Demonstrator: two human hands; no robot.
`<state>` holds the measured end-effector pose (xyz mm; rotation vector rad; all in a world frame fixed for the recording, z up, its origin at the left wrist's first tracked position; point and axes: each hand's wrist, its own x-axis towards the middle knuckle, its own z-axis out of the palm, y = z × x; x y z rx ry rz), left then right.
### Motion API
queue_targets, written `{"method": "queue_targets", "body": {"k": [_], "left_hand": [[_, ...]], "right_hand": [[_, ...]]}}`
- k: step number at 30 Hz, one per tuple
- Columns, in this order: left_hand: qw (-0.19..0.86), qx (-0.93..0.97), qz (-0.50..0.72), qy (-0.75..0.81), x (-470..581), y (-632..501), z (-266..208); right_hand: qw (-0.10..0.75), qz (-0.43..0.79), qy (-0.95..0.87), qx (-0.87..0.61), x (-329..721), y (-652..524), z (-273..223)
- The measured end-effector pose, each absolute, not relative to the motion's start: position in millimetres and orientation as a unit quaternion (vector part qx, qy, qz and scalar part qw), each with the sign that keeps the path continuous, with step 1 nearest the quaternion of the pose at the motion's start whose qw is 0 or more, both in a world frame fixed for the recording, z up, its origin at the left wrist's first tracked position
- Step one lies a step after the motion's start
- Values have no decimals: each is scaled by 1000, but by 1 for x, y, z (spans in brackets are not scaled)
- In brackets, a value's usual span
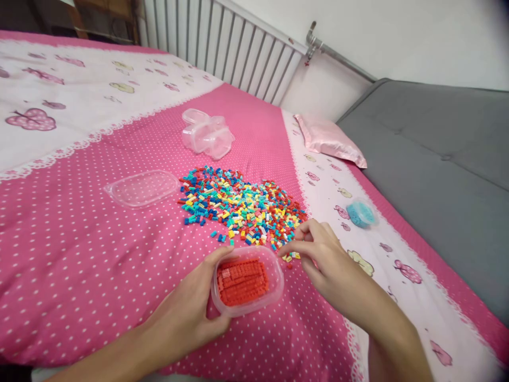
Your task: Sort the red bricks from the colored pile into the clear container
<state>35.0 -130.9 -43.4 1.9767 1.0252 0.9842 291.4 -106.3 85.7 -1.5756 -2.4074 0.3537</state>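
Note:
My left hand (199, 292) grips a clear plastic container (276, 281) by its left side, thumb below and fingers along the far edge. Inside, red toy building bricks (242, 281) are packed in rows, with a paler patch at the upper left. Just right of the container's rim is my right hand (318, 246), its fingers bent and parted. No object shows between them. Its fingertips hover at the near right edge of a loose pile of multicoloured toy bricks (246, 204), close to a few yellow ones.
A clear lid (145, 188) lies left of the pile. Several nested clear containers (209, 132) stand behind it. A container of blue pieces (360, 213) sits at the right, near a pink pillow (330, 140) and grey headboard (433, 138). All rest on a pink dotted bedspread (139, 254).

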Motion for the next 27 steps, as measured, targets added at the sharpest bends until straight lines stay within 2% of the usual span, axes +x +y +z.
{"method": "queue_targets", "body": {"k": [8, 12, 15, 18, 21, 24, 27], "left_hand": [[326, 777, 364, 398, 32, -132, -36], [332, 780, 347, 402, 30, -133, -33], [328, 786, 344, 396, 29, -133, -36], [316, 788, 355, 391, 28, -132, -40], [301, 790, 365, 391, 28, -131, -43], [296, 784, 378, 393, 29, -130, -45], [305, 778, 383, 394, 28, -129, -48]], "right_hand": [[140, 200, -820, -518, 289, -95, 77], [219, 261, -820, -459, 290, -90, 79], [294, 274, -812, -423, 293, -83, 63], [406, 227, -764, -448, 291, -76, 26], [489, 128, -722, -473, 283, -75, -14], [500, 3, -717, -486, 274, -78, -39], [489, -62, -719, -490, 268, -83, -46]]}}
